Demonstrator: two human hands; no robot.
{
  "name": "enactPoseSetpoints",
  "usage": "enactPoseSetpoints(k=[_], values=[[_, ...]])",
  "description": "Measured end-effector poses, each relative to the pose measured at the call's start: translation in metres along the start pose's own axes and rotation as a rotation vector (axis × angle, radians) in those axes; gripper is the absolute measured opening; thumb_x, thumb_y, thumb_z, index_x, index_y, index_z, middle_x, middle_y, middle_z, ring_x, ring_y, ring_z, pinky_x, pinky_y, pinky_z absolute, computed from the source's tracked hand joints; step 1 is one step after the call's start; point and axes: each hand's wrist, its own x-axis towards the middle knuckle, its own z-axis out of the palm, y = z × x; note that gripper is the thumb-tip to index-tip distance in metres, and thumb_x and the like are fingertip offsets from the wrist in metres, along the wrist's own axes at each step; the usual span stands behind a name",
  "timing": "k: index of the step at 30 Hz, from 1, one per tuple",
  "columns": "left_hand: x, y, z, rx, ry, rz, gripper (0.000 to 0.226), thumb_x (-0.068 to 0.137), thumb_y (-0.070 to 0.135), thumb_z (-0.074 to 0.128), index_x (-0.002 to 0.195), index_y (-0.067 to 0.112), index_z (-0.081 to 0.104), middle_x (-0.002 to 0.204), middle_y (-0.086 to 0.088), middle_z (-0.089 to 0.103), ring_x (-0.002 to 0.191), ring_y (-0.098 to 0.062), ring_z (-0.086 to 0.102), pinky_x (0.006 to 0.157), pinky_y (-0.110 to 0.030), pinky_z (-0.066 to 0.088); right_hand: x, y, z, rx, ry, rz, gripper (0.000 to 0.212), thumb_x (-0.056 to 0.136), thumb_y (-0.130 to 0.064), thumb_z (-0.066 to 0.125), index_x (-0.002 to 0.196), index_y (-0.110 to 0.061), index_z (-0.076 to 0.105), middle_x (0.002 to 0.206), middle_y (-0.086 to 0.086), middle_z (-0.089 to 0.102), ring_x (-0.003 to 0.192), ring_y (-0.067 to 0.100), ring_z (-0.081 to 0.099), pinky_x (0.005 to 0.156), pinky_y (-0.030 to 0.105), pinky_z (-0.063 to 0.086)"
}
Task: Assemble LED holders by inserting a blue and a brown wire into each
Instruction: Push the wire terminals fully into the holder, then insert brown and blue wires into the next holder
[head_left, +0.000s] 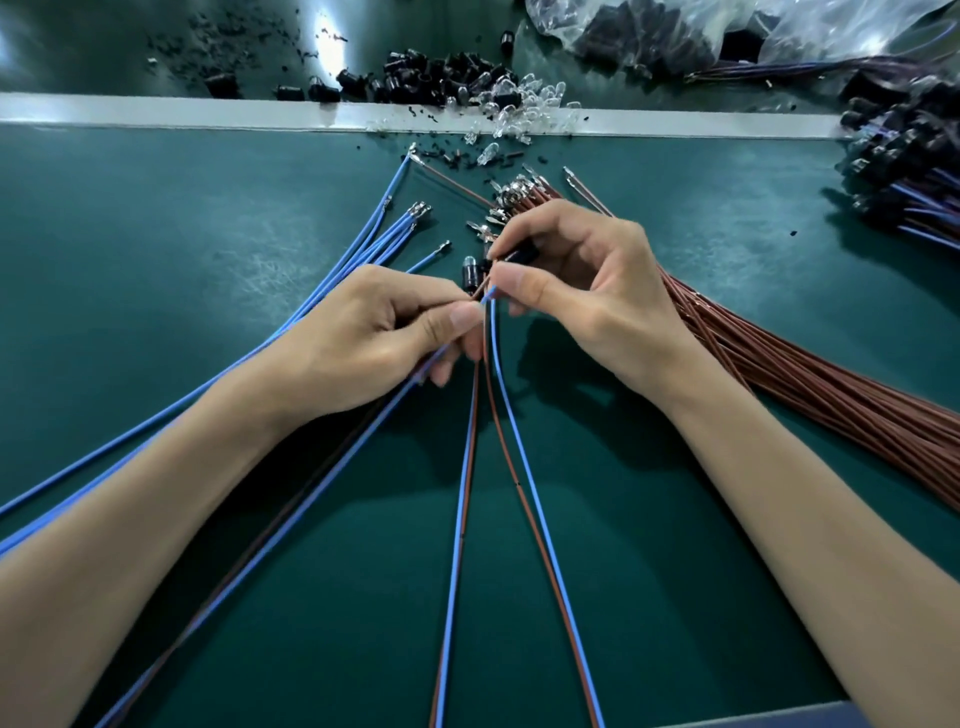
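Head view: hands (467, 312) pinching wires (491, 312)

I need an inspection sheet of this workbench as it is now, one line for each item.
Surface: green mat, white strip across the far side.
Job's things: LED holder between both hands; blue wires fanned left; brown wire bundle right; finished assemblies far right.
Clutter: clear LEDs, black holders, dark crumbs, plastic bag.
Grippers: left hand pinches wires; right hand pinches wires at the holder.
Cables: three blue-brown pairs run toward the person.
Surroundings: nothing seen.
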Motion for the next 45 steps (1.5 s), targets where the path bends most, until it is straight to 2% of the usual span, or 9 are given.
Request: enactPoseSetpoints(k=[4, 7, 11, 15, 21, 30, 34, 40, 45], values=[[0.000, 0.001, 0.004, 0.000, -0.093, 0.006, 0.032, 0.090, 0.028, 0.052, 0.092, 0.004, 0.073, 0.064, 0.001, 0.060, 0.060, -0.008, 0.051, 0.060, -0.020, 0.039, 0.006, 0.003, 0.000, 0.024, 0.129, 0.035, 0.024, 0.088, -0.004, 0.062, 0.110, -0.011, 0.054, 0.079, 0.010, 0.066, 0.065, 0.008, 0.063, 0.068, 0.019, 0.050], [0.000, 0.001, 0.006, 0.046, -0.110, 0.055, 0.028, 0.087, 0.029, 0.062, 0.086, 0.004, 0.076, 0.065, 0.012, 0.060, 0.062, -0.002, 0.055, 0.062, -0.011, 0.037, 0.010, 0.006, 0.002, -0.066, 0.228, 0.067, 0.028, 0.089, -0.010, 0.064, 0.115, -0.012, 0.053, 0.079, 0.006, 0.067, 0.063, 0.009, 0.065, 0.069, 0.023, 0.051], [0.000, 0.003, 0.005, 0.009, -0.041, 0.063, 0.035, 0.085, 0.036, 0.058, 0.074, 0.007, 0.073, 0.064, 0.004, 0.059, 0.056, -0.016, 0.051, 0.054, -0.029, 0.037, 0.012, 0.009, 0.006, -0.398, 0.213, 0.035, 0.038, 0.089, -0.023, 0.066, 0.126, -0.014, 0.059, 0.079, -0.006, 0.066, 0.064, 0.004, 0.062, 0.074, 0.019, 0.049], [0.000, 0.004, 0.007, 0.052, 0.068, 0.055, 0.034, 0.085, 0.039, 0.055, 0.062, 0.016, 0.066, 0.055, -0.003, 0.056, 0.052, -0.018, 0.049, 0.051, -0.031, 0.036, 0.013, 0.008, 0.011, -0.561, 0.114, -0.030, 0.044, 0.089, -0.021, 0.066, 0.132, -0.013, 0.057, 0.110, 0.004, 0.070, 0.089, -0.008, 0.052, 0.090, 0.009, 0.039], [0.002, 0.000, 0.013, 0.262, 0.180, 0.093, 0.042, 0.087, 0.025, 0.059, 0.053, 0.001, 0.058, 0.046, -0.009, 0.045, 0.046, -0.023, 0.037, 0.047, -0.030, 0.029, 0.014, 0.010, 0.013, -0.640, 0.027, -0.046, 0.042, 0.091, -0.022, 0.064, 0.132, -0.014, 0.057, 0.080, 0.000, 0.052, 0.074, 0.010, 0.046, 0.073, 0.008, 0.033], [-0.003, 0.003, 0.014, 0.445, 0.197, 0.240, 0.046, 0.089, 0.023, 0.054, 0.051, 0.013, 0.032, 0.048, 0.000, 0.028, 0.046, -0.022, 0.025, 0.046, -0.023, 0.019, 0.048, 0.009, 0.003, -0.706, 0.308, -0.136, 0.015, 0.089, -0.015, 0.062, 0.091, -0.004, 0.073, 0.087, 0.006, 0.070, 0.076, 0.007, 0.054, 0.070, 0.009, 0.035], [-0.004, 0.001, 0.013, 0.491, 0.233, 0.249, 0.049, 0.089, 0.018, 0.056, 0.049, 0.008, 0.030, 0.050, 0.002, 0.022, 0.046, -0.023, 0.021, 0.046, -0.026, 0.017, 0.104, 0.018, -0.017, -0.834, 0.287, -0.047, 0.018, 0.092, -0.015, 0.058, 0.099, -0.007, 0.072, 0.099, 0.005, 0.069, 0.085, 0.008, 0.055, 0.075, 0.005, 0.038], [-0.007, 0.001, 0.013, 0.545, 0.282, 0.255, 0.049, 0.090, 0.016, 0.056, 0.047, 0.006, 0.034, 0.051, 0.002, 0.023, 0.046, -0.021, 0.022, 0.045, -0.027, 0.020, 0.160, 0.043, -0.034, -1.057, 0.192, 0.170, 0.042, 0.088, 0.004, 0.044, 0.127, -0.004, 0.057, 0.133, 0.010, 0.055, 0.124, 0.023, 0.048, 0.106, 0.025, 0.037], [-0.006, 0.000, 0.013, 0.561, 0.286, 0.273, 0.049, 0.090, 0.016, 0.056, 0.047, 0.005, 0.036, 0.051, 0.002, 0.023, 0.046, -0.022, 0.022, 0.046, -0.027, 0.021, 0.169, 0.048, -0.037, -1.135, 0.243, 0.197, 0.034, 0.086, 0.002, 0.049, 0.113, -0.008, 0.067, 0.127, 0.011, 0.054, 0.117, 0.026, 0.050, 0.096, 0.030, 0.045]])
